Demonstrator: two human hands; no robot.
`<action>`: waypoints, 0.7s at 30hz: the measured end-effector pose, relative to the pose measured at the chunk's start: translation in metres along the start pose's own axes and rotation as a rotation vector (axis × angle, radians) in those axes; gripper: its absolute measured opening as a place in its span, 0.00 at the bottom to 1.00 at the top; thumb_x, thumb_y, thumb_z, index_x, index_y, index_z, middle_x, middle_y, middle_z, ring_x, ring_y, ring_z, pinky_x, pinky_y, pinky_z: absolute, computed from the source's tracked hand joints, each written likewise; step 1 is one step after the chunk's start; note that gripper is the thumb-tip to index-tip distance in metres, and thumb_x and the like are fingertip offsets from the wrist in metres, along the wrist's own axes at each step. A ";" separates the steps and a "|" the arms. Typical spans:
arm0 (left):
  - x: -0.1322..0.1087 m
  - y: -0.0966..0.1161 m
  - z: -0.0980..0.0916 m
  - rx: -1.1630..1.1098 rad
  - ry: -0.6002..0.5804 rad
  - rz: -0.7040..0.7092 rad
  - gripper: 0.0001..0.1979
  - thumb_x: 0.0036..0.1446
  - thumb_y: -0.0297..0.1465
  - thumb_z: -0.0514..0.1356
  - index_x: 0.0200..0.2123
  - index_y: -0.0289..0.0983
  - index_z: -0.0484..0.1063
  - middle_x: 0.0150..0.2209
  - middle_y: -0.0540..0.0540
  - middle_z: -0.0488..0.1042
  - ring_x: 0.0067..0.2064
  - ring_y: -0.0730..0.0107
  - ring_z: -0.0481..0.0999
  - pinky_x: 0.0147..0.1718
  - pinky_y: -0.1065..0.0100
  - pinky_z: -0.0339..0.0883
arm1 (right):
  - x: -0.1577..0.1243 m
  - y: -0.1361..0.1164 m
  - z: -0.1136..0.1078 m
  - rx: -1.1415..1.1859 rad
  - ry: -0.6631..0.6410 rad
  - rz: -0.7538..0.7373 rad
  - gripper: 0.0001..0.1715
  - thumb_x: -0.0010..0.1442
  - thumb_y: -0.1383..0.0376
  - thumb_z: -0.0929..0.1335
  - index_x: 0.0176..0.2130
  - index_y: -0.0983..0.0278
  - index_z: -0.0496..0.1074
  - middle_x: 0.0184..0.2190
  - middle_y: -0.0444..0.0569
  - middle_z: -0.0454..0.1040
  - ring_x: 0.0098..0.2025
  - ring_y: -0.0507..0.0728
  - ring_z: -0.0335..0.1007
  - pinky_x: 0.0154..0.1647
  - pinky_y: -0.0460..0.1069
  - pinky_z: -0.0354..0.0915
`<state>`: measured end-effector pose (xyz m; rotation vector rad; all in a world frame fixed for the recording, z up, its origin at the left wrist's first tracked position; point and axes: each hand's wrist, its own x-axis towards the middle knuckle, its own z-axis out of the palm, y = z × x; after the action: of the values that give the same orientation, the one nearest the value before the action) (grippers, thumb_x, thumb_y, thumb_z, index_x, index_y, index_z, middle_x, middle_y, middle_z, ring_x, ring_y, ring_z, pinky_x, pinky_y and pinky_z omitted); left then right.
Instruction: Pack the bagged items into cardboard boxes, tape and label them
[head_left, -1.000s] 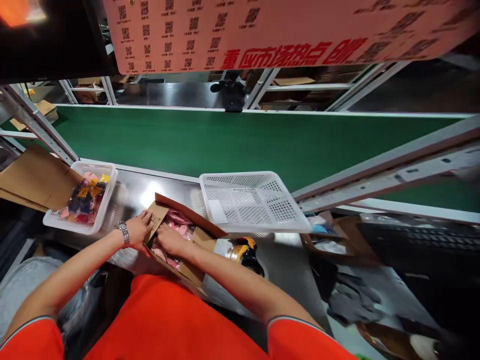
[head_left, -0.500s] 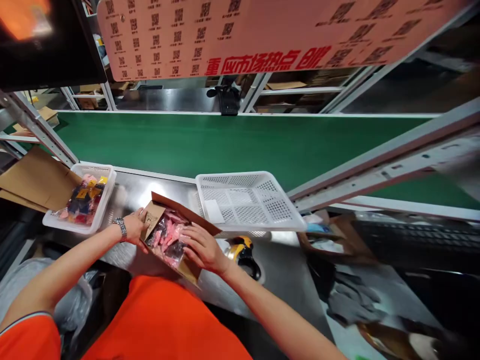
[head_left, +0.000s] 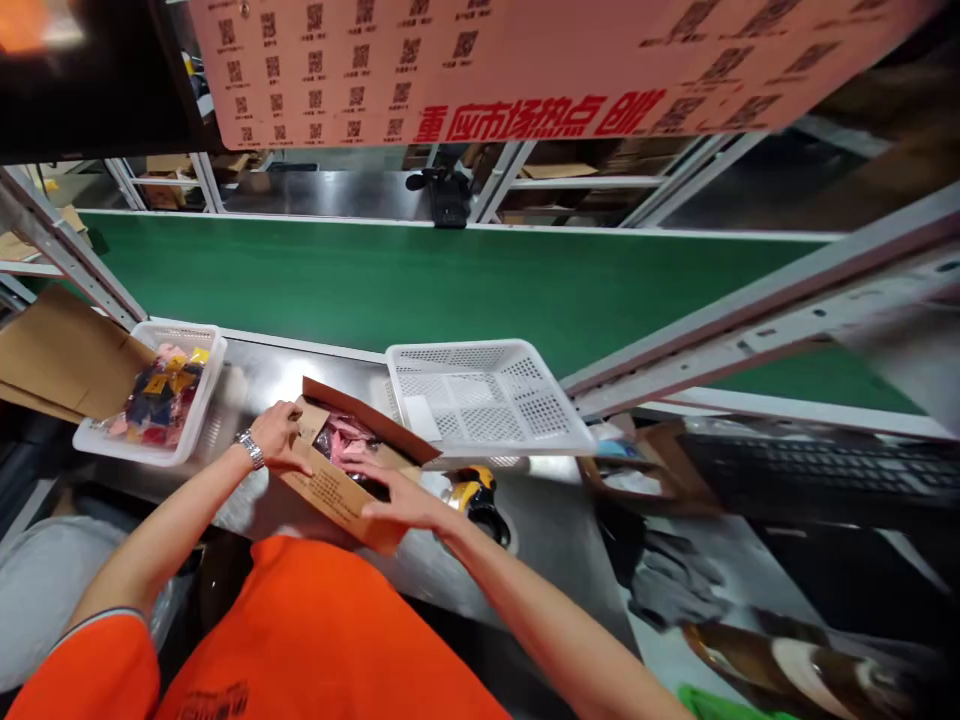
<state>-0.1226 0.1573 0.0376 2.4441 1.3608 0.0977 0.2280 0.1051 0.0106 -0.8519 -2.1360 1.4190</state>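
Green belt (head_left: 480,285), metal bench (head_left: 559,530), baskets (head_left: 480,395) near carton (head_left: 330,490)

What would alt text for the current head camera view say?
A person's left hand and right hand are on an open cardboard box of pink items on a metal table. A basket of colourful packets stands left, a white basket right, a green belt beyond.

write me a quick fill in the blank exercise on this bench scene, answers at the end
The silver wristband is on the person's ____ wrist.
The left hand and right hand are at a box made of ____.
The long belt running across the scene is ____.
The large characters on the pink board are ____.

Missing words: left; cardboard; green; red
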 end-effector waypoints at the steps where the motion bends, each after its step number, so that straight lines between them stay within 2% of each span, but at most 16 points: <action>1: -0.003 0.001 0.003 -0.003 0.020 -0.013 0.41 0.41 0.64 0.81 0.44 0.35 0.86 0.65 0.30 0.75 0.66 0.36 0.75 0.68 0.42 0.72 | 0.000 0.003 0.004 -0.042 0.010 -0.025 0.45 0.69 0.38 0.75 0.74 0.55 0.76 0.78 0.60 0.69 0.79 0.74 0.65 0.80 0.73 0.61; 3: -0.014 0.006 0.013 -0.007 0.076 -0.075 0.47 0.43 0.63 0.80 0.53 0.32 0.84 0.69 0.26 0.72 0.70 0.32 0.71 0.73 0.37 0.65 | 0.002 0.013 0.015 -0.119 0.069 -0.064 0.37 0.72 0.42 0.74 0.71 0.56 0.79 0.79 0.63 0.66 0.80 0.74 0.63 0.81 0.74 0.60; 5: -0.028 0.018 0.030 0.008 0.142 -0.142 0.53 0.51 0.62 0.76 0.67 0.29 0.75 0.76 0.21 0.65 0.77 0.25 0.63 0.77 0.30 0.56 | 0.004 0.025 0.027 -0.180 0.098 -0.107 0.28 0.77 0.47 0.71 0.65 0.56 0.84 0.79 0.64 0.67 0.80 0.73 0.64 0.79 0.74 0.62; 6: -0.035 0.028 0.041 0.020 0.156 -0.131 0.54 0.57 0.61 0.73 0.73 0.29 0.69 0.79 0.19 0.60 0.80 0.24 0.57 0.77 0.27 0.52 | 0.004 0.030 0.032 -0.208 0.100 -0.134 0.25 0.77 0.48 0.71 0.63 0.56 0.85 0.78 0.64 0.68 0.80 0.73 0.65 0.79 0.75 0.63; 8: -0.047 0.051 0.065 0.039 0.121 0.001 0.57 0.63 0.61 0.67 0.81 0.31 0.58 0.83 0.20 0.49 0.85 0.25 0.45 0.79 0.27 0.45 | 0.001 0.034 0.038 -0.256 0.089 -0.183 0.22 0.78 0.51 0.70 0.60 0.55 0.87 0.77 0.63 0.69 0.80 0.73 0.64 0.78 0.76 0.64; 10: -0.053 0.076 0.087 0.056 0.042 0.137 0.64 0.60 0.65 0.67 0.83 0.30 0.50 0.85 0.19 0.43 0.86 0.25 0.39 0.80 0.28 0.40 | -0.002 0.029 0.035 -0.284 0.073 -0.212 0.21 0.78 0.51 0.69 0.60 0.55 0.87 0.78 0.62 0.69 0.79 0.73 0.65 0.78 0.76 0.65; 12: -0.054 0.094 0.101 0.077 -0.005 0.149 0.71 0.56 0.67 0.69 0.84 0.28 0.46 0.85 0.18 0.40 0.86 0.24 0.37 0.80 0.28 0.38 | -0.001 0.018 0.015 -0.291 0.091 -0.212 0.23 0.79 0.51 0.68 0.62 0.54 0.86 0.77 0.59 0.70 0.77 0.72 0.68 0.77 0.73 0.67; 13: -0.052 0.100 0.105 0.087 -0.014 0.127 0.70 0.56 0.66 0.69 0.84 0.29 0.46 0.85 0.18 0.40 0.86 0.24 0.38 0.80 0.28 0.37 | 0.003 0.011 -0.001 -0.291 0.153 -0.197 0.23 0.79 0.50 0.67 0.63 0.53 0.85 0.76 0.58 0.72 0.76 0.70 0.71 0.77 0.72 0.69; 16: -0.046 0.105 0.104 0.098 -0.028 0.085 0.64 0.60 0.60 0.70 0.85 0.32 0.47 0.85 0.21 0.41 0.86 0.27 0.40 0.81 0.30 0.37 | 0.030 -0.003 -0.064 -0.299 0.510 -0.058 0.28 0.79 0.47 0.64 0.67 0.52 0.81 0.71 0.56 0.77 0.73 0.69 0.74 0.77 0.71 0.69; 17: -0.043 0.105 0.102 0.097 -0.028 0.076 0.63 0.60 0.58 0.71 0.85 0.32 0.48 0.85 0.21 0.41 0.86 0.27 0.41 0.81 0.30 0.38 | 0.042 -0.004 -0.082 -0.298 0.590 0.012 0.32 0.78 0.44 0.64 0.68 0.54 0.80 0.71 0.57 0.78 0.73 0.70 0.73 0.76 0.72 0.69; 18: -0.041 0.105 0.100 0.093 -0.026 0.068 0.63 0.60 0.57 0.71 0.84 0.32 0.48 0.85 0.22 0.42 0.86 0.28 0.41 0.81 0.31 0.38 | 0.054 -0.003 -0.095 -0.295 0.575 0.089 0.36 0.76 0.40 0.64 0.69 0.56 0.79 0.70 0.59 0.78 0.72 0.73 0.74 0.75 0.74 0.70; 19: -0.039 0.106 0.098 0.085 -0.023 0.057 0.63 0.60 0.57 0.71 0.84 0.32 0.48 0.85 0.22 0.44 0.86 0.28 0.43 0.81 0.31 0.38 | 0.064 0.000 -0.101 -0.288 0.499 0.160 0.40 0.75 0.38 0.64 0.69 0.59 0.79 0.69 0.61 0.79 0.71 0.75 0.74 0.75 0.75 0.68; 21: -0.035 0.107 0.096 0.065 -0.013 0.040 0.63 0.59 0.57 0.71 0.84 0.33 0.49 0.85 0.23 0.48 0.85 0.28 0.45 0.81 0.31 0.40 | 0.076 0.007 -0.091 -0.265 0.312 0.235 0.44 0.74 0.35 0.63 0.68 0.61 0.80 0.68 0.63 0.80 0.70 0.77 0.75 0.76 0.76 0.66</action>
<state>-0.0330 0.0515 -0.0144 2.5215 1.3294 0.0480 0.2348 0.2202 0.0407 -1.3662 -2.0564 1.0305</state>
